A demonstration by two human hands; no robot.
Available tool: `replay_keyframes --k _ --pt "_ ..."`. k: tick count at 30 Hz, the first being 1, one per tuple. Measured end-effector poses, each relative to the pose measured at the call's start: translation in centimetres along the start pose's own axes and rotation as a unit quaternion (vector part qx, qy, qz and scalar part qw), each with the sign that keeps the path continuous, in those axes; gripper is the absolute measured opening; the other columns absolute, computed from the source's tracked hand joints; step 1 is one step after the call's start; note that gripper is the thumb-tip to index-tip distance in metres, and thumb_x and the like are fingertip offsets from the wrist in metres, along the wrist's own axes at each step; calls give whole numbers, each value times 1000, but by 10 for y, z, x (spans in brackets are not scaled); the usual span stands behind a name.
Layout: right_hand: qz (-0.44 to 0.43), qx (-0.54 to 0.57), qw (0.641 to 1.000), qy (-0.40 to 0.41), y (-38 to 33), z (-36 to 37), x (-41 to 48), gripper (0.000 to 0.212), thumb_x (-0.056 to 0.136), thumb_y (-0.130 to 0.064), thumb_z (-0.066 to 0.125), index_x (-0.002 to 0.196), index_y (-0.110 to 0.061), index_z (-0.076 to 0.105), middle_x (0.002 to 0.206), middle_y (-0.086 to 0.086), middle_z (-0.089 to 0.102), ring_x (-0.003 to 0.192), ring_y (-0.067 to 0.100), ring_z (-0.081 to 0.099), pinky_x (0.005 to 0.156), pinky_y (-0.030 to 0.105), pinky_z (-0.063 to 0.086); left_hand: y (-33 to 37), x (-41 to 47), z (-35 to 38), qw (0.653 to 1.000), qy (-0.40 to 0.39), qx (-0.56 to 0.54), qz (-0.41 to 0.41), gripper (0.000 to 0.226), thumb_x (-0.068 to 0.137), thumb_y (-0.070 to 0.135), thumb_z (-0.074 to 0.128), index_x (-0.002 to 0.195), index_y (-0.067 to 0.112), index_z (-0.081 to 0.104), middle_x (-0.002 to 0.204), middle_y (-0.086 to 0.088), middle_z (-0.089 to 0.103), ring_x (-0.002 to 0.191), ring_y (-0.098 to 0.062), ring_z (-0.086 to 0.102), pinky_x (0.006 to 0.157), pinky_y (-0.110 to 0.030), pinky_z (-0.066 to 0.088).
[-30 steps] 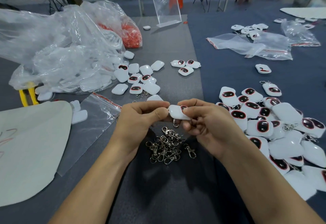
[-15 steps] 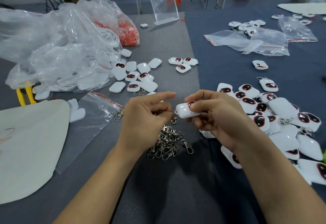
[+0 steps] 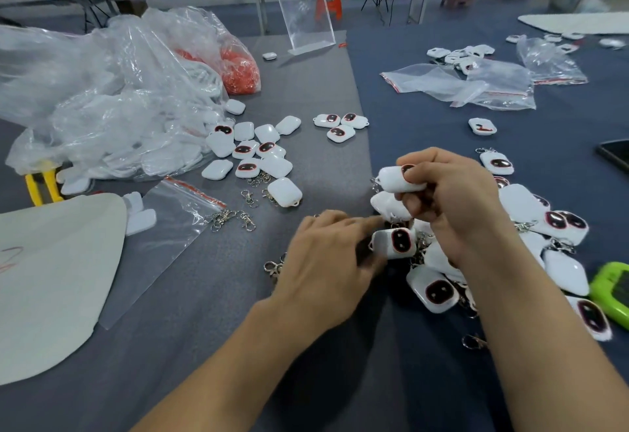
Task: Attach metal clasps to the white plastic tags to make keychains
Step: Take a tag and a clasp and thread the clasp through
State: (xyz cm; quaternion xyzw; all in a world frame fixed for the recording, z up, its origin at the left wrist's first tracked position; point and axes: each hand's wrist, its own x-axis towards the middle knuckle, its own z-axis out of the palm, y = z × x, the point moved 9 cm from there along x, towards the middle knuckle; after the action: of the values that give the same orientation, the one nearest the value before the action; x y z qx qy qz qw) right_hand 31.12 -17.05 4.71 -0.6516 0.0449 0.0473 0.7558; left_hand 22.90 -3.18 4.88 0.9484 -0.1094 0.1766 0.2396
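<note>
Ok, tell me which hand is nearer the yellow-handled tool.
Left. The left hand is well right of the yellow-handled tool; the right hand is farther right, holding a white tag.

Assembly workshop: tag piles (image 3: pixel 262 149), parts bags (image 3: pixel 102 101)

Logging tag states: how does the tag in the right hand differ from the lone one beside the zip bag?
Held tag: lifted, pinched by the right hand, dark face partly showing. Lone tag: lying on the grey mat, blank side up. Both white, rounded.
</note>
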Motion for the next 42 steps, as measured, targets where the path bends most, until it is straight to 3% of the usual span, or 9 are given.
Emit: replay_keyframes --k 4,13,20,23,29,33,36,38,42 --pt "-2 6 1000 15 5 0 2 21 85 7 53 88 -7 68 59 8 63 40 15 46 38 19 34 0 7 19 998 -60 -13 19 45 88 40 71 132 29 65 130 13 64 121 -7 46 100 -16 24" --pt "3 20 1000 4 14 17 -2 22 87 8 52 87 -9 67 58 4 64 40 15 47 37 20 34 -48 4 -27 994 79 19 -70 25 84 48 72 101 30 71 95 13 66 94 -13 55 86 -30 33" --pt "9 -3 1000 -29 25 33 -5 25 89 7 56 88 -14 69 65 11 67 43 16 51 40 24 32 -94 -1 -51 971 128 47 -198 50 80 39 78 127 26 67 120 9 68 111 -19 56 97 -35 39" --pt "11 8 997 -70 27 46 -8 26 89 8 56 89 -13 69 64 13 66 42 17 50 38 23 30 -87 2 -30 962 71 -179 -195 50 75 39 77 124 43 66 110 24 70 90 4 59 88 -22 47" --pt "41 51 989 -129 29 57 -14 25 88 9 52 91 -8 70 66 13 66 42 16 46 38 22 28 -78 6 -21 888 56 -411 -197 23 82 18 78 81 40 81 73 -2 76 65 -3 62 64 -17 48" --pt "25 17 992 -120 28 56 -16 26 86 11 55 87 -10 71 65 8 66 41 15 45 37 21 27 -82 3 -25 927 58 -324 -177 13 77 29 77 70 41 79 61 -3 67 58 -5 49 59 -22 42" --pt "-13 -24 994 -106 25 60 -19 25 84 11 58 84 -11 71 62 4 62 40 14 44 38 18 34 -66 7 -39 991 68 -94 -67 17 77 31 72 67 18 74 56 -4 58 60 -14 47 62 -29 39" --pt "-36 -54 993 -99 25 66 -23 24 83 9 62 83 -13 71 63 4 63 41 14 45 41 20 38 -53 7 -46 996 84 35 4 15 79 27 71 67 17 74 57 2 60 66 -16 48 71 -30 38" --pt "-14 -8 996 -89 28 69 -25 24 87 9 59 84 -12 71 63 7 62 40 15 46 39 18 35 -62 3 -51 993 104 14 -45 15 81 27 73 69 18 75 56 3 59 63 -16 50 65 -30 40"
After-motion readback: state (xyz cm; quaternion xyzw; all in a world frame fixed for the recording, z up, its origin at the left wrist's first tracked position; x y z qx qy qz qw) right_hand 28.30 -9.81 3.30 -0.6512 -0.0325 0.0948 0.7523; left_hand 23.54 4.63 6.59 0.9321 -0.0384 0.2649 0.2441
